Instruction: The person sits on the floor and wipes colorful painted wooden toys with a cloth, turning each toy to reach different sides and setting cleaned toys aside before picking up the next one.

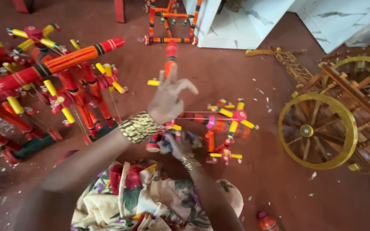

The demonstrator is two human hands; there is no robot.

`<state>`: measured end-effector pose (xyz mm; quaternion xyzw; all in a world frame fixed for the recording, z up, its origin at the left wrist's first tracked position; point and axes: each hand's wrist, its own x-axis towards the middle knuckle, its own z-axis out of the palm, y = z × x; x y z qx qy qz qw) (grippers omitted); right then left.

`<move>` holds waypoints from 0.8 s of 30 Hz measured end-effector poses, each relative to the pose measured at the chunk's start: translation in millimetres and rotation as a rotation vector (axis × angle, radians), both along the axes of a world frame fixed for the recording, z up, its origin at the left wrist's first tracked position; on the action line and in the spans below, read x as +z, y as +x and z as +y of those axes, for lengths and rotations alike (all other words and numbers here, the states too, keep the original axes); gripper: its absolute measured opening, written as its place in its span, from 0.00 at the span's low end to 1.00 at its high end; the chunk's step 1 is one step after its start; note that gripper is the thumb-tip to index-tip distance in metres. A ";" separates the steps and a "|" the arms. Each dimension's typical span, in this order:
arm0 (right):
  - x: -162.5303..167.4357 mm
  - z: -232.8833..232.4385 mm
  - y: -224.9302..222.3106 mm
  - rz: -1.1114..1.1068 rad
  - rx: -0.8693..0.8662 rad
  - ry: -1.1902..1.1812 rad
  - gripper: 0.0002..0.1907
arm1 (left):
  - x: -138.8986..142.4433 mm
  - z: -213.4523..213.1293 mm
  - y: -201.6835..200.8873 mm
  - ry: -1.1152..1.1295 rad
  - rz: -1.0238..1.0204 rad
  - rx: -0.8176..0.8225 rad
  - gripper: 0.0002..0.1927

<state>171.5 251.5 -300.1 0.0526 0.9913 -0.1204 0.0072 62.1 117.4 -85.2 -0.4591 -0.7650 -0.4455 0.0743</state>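
Observation:
A small painted wooden toy (225,124) in red, orange, pink and yellow lies on the reddish floor in front of me. Its orange-red rod (170,54) rises past my left hand (167,102), with a yellow peg (153,82) beside it. That hand is raised over the rod with its fingers spread and a stack of gold bangles (138,126) on its wrist. Whether it grips the rod or a thread is hidden. My right hand (177,144) is closed on the toy's near end. Thin threads run from my hands to the toy's pink hub.
Several larger red and orange toys with yellow pegs (61,81) crowd the left. A wooden cart with a gold-rimmed wheel (317,130) stands at the right. An orange frame toy (171,21) and white marble slabs (245,25) lie beyond. Floral cloth (146,201) covers my lap.

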 end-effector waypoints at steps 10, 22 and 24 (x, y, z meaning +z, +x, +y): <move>-16.5 -6.4 -55.4 0.202 0.040 0.319 0.29 | 2.7 0.3 -66.8 -0.167 0.105 0.108 0.20; -9.8 -32.7 -111.6 -0.096 -0.174 0.214 0.28 | 10.8 28.4 -67.7 -0.035 0.116 0.080 0.19; -10.7 -38.1 -118.0 0.028 -0.161 0.307 0.44 | 12.7 27.2 -67.7 -0.107 0.100 0.056 0.19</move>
